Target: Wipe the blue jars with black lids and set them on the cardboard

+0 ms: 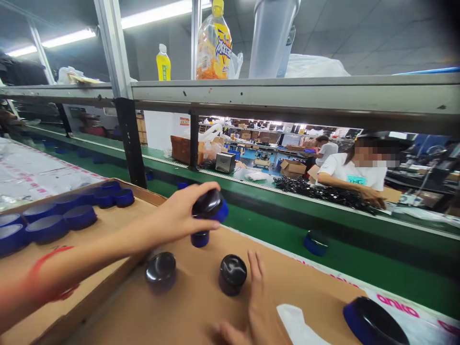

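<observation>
While a cardboard tray (117,215) lies left of our left hand (185,211), a brown cardboard sheet (201,306) spreads beneath our fingers, edged beyond our right hand (262,309) by white film with pink lettering (397,305). Past our fingertips runs a green belt (262,221), and above them a shelf (287,96) crosses the workroom.

Our left fingers and thumb are curved around a blue and black round piece (208,205), gripping it above the sheet. Our right fingers are extended, thumb well apart, with nothing held; we cannot tell whether they touch the black round piece (233,274) just to their left.

Left of our left fingers, blue round pieces (79,217) crowd the tray, and our forearm reaches across its wall. A dark post (132,143) rises beyond that wrist. Below our left fingers sits a blurred dark piece (160,272); another small piece (200,238) is partly hidden under the one we grip. White paper (300,326) lies just right of our right hand. Farther right are a piece on the belt (316,243), a co-worker (341,175) at black cables (319,194) across it, and a larger piece (375,321) on the near side.
</observation>
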The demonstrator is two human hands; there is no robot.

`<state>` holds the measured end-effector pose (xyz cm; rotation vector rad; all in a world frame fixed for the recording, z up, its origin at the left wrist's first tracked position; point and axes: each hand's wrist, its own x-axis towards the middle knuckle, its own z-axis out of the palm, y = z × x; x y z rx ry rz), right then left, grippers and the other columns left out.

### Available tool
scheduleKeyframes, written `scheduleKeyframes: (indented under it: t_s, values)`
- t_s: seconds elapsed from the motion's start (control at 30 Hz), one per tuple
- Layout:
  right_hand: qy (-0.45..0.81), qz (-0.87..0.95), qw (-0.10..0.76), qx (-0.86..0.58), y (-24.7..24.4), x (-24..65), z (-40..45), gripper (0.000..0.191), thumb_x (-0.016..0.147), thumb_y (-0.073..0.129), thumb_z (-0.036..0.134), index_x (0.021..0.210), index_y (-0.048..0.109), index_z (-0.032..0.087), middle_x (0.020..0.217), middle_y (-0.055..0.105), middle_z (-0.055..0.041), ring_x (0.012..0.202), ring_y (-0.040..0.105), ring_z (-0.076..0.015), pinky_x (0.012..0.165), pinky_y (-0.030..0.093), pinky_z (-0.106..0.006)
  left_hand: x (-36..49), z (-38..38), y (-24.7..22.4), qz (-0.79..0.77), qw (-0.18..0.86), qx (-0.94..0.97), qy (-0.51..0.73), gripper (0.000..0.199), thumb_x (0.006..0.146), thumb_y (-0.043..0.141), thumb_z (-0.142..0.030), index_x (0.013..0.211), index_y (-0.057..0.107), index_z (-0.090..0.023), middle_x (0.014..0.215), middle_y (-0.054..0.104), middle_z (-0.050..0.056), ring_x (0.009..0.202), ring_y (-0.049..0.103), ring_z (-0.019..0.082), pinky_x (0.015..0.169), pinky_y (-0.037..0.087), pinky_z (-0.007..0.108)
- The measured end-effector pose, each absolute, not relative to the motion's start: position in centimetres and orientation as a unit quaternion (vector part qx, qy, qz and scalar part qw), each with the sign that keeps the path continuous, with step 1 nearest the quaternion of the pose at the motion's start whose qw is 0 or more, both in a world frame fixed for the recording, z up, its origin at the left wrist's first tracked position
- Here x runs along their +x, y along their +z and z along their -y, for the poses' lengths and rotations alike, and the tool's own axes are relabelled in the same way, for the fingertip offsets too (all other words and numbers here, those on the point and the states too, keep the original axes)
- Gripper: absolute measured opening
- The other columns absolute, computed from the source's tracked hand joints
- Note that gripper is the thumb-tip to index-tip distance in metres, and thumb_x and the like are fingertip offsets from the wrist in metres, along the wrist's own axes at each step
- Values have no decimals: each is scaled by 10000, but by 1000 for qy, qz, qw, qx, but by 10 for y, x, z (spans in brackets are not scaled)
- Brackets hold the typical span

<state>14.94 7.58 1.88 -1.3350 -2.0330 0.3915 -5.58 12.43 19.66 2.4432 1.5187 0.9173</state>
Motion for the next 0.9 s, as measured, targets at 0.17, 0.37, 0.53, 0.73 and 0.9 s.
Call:
scheduleKeyframes:
  t_s: [0.17,0.37,0.53,0.73,0.9]
  values:
    - [206,809,272,-478,30,96,-86,941,693,614,81,1488,112,135,1544,72,-238,1426,97,-424,1095,232,-639,-19,-137,252,-396,97,797,446,636,709,739,-412,1268,533,-189,1158,630,75,1001,622,234,917,484,403]
    - [223,844,281,-399,45,75,-83,1089,510,502,-35,1506,105,154,1573,-128,-156,1420,-156,-356,1139,100,-604,8,-106,233,-270,380,645,605,641,762,742,-322,1352,498,-265,1024,685,5,945,631,199,816,488,280]
    - [210,740,435,-468,43,131,-76,738,835,366,63,1455,52,310,1557,133,-72,1448,135,-265,1136,185,-632,14,-84,174,-189,623,454,608,453,830,663,-233,1275,574,-240,1000,679,28,780,604,132,622,486,188]
    - [219,645,575,-454,49,187,-64,484,954,187,606,1401,187,422,1522,246,3,1402,293,-230,1106,368,-474,34,-94,115,-164,815,307,463,552,742,733,-492,1183,619,-179,923,693,75,668,629,140,534,458,201]
    - [227,639,573,-460,41,188,-57,471,982,371,415,1444,287,369,1488,391,-11,1351,403,-221,1093,408,-402,44,-96,79,-171,862,309,363,432,755,716,-490,1025,690,-153,800,695,63,648,678,188,565,470,240]
